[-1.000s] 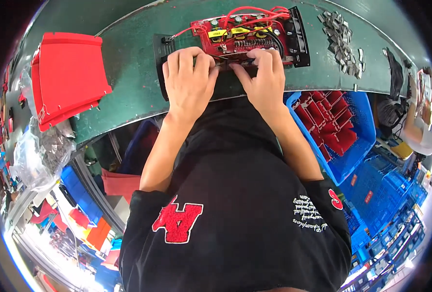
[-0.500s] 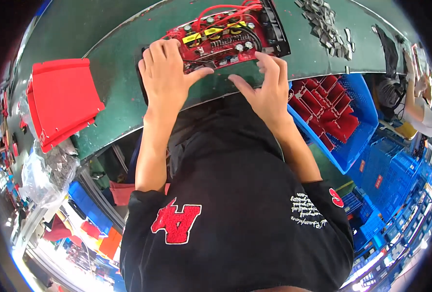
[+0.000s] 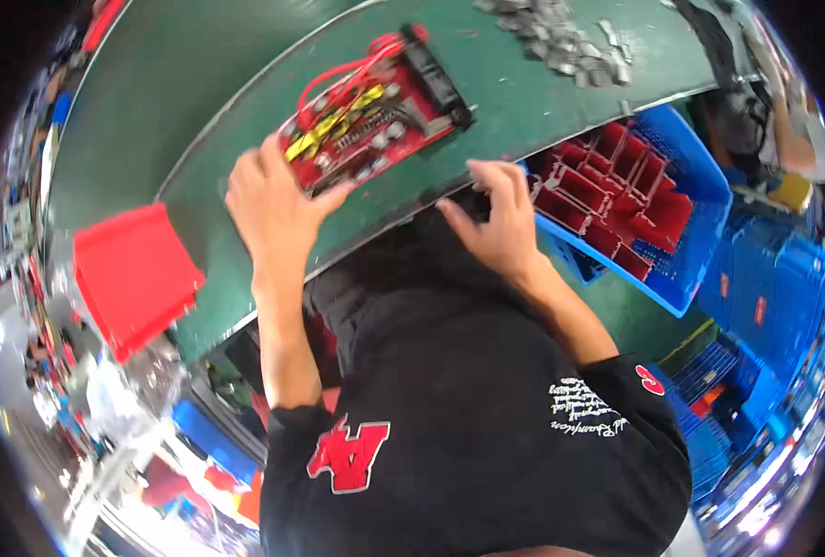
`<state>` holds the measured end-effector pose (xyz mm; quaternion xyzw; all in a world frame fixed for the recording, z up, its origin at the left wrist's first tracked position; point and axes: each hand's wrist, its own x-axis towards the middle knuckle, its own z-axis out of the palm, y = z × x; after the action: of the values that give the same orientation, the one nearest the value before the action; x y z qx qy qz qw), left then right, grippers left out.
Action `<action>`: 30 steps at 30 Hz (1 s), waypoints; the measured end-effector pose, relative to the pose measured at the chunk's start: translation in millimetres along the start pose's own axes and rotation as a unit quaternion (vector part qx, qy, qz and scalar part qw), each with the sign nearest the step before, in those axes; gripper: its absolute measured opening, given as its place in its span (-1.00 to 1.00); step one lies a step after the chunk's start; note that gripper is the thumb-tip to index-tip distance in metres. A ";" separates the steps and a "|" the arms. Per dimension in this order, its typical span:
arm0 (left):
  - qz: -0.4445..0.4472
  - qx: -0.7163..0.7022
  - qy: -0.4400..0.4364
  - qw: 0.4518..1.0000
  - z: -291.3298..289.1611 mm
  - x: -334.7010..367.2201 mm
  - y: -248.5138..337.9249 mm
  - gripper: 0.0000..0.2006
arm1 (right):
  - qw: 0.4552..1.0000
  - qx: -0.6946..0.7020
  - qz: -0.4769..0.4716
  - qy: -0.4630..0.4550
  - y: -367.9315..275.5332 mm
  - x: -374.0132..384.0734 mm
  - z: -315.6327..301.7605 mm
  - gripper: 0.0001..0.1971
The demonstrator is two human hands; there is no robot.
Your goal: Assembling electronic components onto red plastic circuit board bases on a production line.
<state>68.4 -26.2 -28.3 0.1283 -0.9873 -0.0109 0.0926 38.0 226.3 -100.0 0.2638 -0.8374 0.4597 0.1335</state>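
Observation:
A red circuit board assembly point(image 3: 398, 125) lies tilted on the green bench, with yellow-wrapped coils, red wires and a black end plate point(image 3: 437, 79) at its far right end. My left hand point(image 3: 278, 204) grips its near left corner, fingers over the left end and thumb along the near edge; the covered end is hidden. Off the board and over the bench's front edge, my right hand point(image 3: 500, 223) is empty, its thumb and bent fingers apart. Red folded sheet-metal panels point(image 3: 138, 278) are stacked to the left of my left hand.
Small grey metal pieces point(image 3: 561, 42) lie in a pile at the far right of the bench point(image 3: 199, 65). A blue crate point(image 3: 709, 209) of red metal parts stands beyond the right front edge, with more blue crates point(image 3: 765, 288) beside it. Another person's arm point(image 3: 788, 130) shows at far right.
My right hand has come away from the board's right end. The view has swung, and the board now appears farther left and more tilted, with my left hand still at its left end.

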 end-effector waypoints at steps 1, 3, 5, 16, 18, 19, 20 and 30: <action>-0.003 -0.002 0.007 1.000 -1.9 -1.0 2.0 -0.12 | 1.000 0.007 0.005 0.006 0.0 -0.2 -5.5 -0.40; 0.033 -0.049 0.053 0.997 -12.8 2.3 15.9 -0.12 | 0.999 0.015 0.029 0.030 5.6 -2.9 -17.5 -0.41; 0.031 -0.171 0.115 0.978 -29.7 21.5 47.6 -0.39 | 0.996 0.032 0.064 0.053 9.0 -4.7 -31.5 -0.44; 0.282 -0.129 -0.006 0.951 75.3 139.1 215.4 -0.83 | 0.973 0.009 0.174 0.154 37.5 -6.4 -75.9 -0.71; 0.281 -0.131 0.025 0.950 84.6 137.5 213.8 -0.82 | 0.961 0.043 0.209 0.178 52.0 2.2 -84.2 -0.78; 0.286 -0.132 0.031 0.948 83.6 137.0 212.6 -0.80 | 0.965 0.006 0.183 0.188 64.4 13.9 -92.0 -0.85; 0.287 -0.124 0.039 0.949 83.7 136.5 211.6 -0.79 | 0.961 0.005 0.177 0.213 80.5 25.7 -95.4 -0.88; 0.328 -0.107 0.042 0.938 23.2 61.5 163.7 -0.78 | 0.954 -0.204 0.217 0.035 155.5 123.4 -139.2 -0.74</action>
<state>-35.5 116.3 -32.6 -0.2128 -0.9628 -0.0805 0.1454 -154.2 372.0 -75.8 0.0270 -0.9453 0.3056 0.1108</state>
